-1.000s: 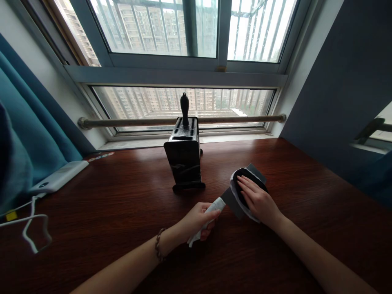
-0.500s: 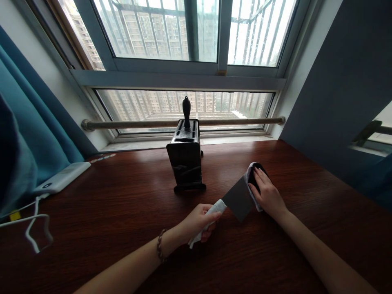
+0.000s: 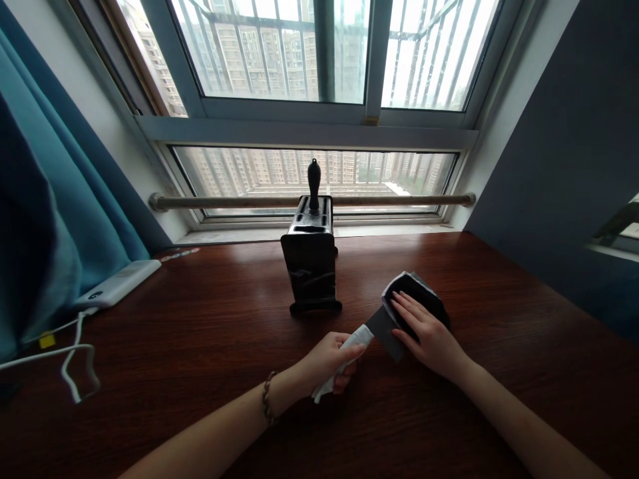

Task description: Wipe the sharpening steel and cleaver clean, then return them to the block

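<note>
My left hand [image 3: 334, 362] is closed round the handle [image 3: 362, 334] of a kitchen cleaver, and the handle is wrapped in something white. Its broad grey blade [image 3: 385, 330] points up and to the right, low over the table. My right hand [image 3: 430, 336] holds a dark cloth [image 3: 429, 296] with a pale edge over the blade's far part. The fingers lie long across the cloth, with the thumb by the blade's lower side. Cloth and hand hide the blade's end. Beyond my hands a black knife block [image 3: 312, 269] stands with one dark-handled tool [image 3: 314, 186] upright in it.
The reddish-brown wooden table [image 3: 210, 319] reaches to a window sill. A rail [image 3: 239, 202] crosses the window behind the knife block. On the left lie a white power strip or similar device [image 3: 120, 283] and a white cable [image 3: 80, 359], near a blue curtain [image 3: 100, 219].
My right hand and the cloth have slid left along the blade towards the handle, covering more of it. My left hand keeps its hold. The whole view has shifted slightly.
</note>
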Motion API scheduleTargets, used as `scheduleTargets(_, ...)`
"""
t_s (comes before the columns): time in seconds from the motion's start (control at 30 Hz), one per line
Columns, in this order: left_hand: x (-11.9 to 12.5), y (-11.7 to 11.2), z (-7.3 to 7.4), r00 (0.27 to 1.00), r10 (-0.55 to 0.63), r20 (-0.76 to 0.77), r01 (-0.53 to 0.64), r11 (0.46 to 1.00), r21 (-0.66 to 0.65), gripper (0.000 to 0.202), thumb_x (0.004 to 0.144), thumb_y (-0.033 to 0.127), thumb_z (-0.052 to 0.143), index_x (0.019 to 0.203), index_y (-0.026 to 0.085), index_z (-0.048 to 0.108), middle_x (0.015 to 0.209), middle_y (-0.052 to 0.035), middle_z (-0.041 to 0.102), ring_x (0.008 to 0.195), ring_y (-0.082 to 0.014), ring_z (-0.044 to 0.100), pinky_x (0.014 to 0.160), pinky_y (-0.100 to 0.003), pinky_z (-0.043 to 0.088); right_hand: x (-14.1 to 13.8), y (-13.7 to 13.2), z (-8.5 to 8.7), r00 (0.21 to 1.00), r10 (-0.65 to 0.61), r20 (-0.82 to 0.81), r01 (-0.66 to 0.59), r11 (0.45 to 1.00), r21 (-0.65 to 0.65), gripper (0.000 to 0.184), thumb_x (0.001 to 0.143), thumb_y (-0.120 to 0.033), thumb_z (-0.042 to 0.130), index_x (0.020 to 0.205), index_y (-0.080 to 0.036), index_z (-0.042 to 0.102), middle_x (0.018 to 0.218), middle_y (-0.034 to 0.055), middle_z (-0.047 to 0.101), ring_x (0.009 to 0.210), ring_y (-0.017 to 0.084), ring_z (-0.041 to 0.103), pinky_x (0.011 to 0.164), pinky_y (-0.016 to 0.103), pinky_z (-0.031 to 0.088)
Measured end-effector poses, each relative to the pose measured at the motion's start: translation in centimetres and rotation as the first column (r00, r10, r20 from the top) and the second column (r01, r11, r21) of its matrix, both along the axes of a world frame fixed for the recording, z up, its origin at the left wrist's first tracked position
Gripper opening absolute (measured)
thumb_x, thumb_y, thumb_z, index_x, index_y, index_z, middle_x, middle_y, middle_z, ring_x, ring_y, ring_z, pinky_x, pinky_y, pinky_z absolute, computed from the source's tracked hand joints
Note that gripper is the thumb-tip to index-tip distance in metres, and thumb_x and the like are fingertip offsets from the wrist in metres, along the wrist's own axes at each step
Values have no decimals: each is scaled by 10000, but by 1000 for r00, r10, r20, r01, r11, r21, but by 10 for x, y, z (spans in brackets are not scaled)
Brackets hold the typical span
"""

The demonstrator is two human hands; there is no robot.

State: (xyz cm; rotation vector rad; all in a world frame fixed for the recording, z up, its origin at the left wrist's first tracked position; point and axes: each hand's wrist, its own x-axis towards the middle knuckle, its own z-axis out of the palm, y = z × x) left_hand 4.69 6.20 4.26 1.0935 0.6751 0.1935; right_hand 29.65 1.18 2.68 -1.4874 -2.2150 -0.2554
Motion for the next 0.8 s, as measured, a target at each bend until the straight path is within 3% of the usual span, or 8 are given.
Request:
scheduleTargets(0.1,0,1,-2,1000,-11,7,11,1000,3,354,810,490,582,814,180,412,502,86,382,340,-24,313,297,-140,289,6,5,-2,997,-67,-35,69,996,60,434,956,-273,419,1353,-103,453,1438,36,398,1366,163,295,1139,354,314)
scheduleTargets(0.27,0,3,-6,1000,-16,16,16,1000,0,356,809,491,582,806,186,398,501,88,378,331,-26,307,284,-145,287,33,15,-7,960,-243,-139,262,954,148,385,936,-241,437,1241,-40,558,1325,113,519,1250,221,447,1085,388,364)
scheduleTargets(0.37,-1,3,-8,1000,-21,17,20,1000,18,349,817,487,574,803,184,400,494,88,375,328,-28,309,282,-146,290,46,17,-6,933,-267,-243,311,936,163,304,903,-244,494,1095,-67,650,1178,110,613,1110,234,534,1028,390,400)
scheduleTargets(0.53,0,2,-9,999,-29,19,29,999,37,359,815,491,576,803,187,386,503,87,381,327,-27,315,284,-145,291,55,18,-4,881,-316,-353,382,915,134,250,862,-249,497,988,-120,670,1054,99,646,1010,245,566,953,393,424)
scheduleTargets(0.63,0,1,-8,999,-26,19,25,998,59,362,813,495,577,800,189,384,496,90,377,325,-28,316,288,-145,293,65,21,-7,742,-424,-520,551,827,112,247,823,-325,532,921,-134,654,899,108,647,856,266,586,826,429,457)
scheduleTargets(0.7,1,0,-7,1000,-27,13,26,997,76,358,816,494,572,797,187,389,490,90,378,322,-30,317,289,-148,296,76,23,-8,573,-460,-678,687,721,90,291,829,-377,517,920,-120,618,833,112,629,753,250,582,725,413,471)
scheduleTargets(0.8,1,-1,-6,1000,-28,2,27,995,100,349,820,488,569,794,180,407,486,88,385,318,-32,318,287,-154,300,87,20,-1,335,-383,-861,836,543,84,348,878,-387,418,1014,-93,545,910,145,603,797,243,574,711,398,473)
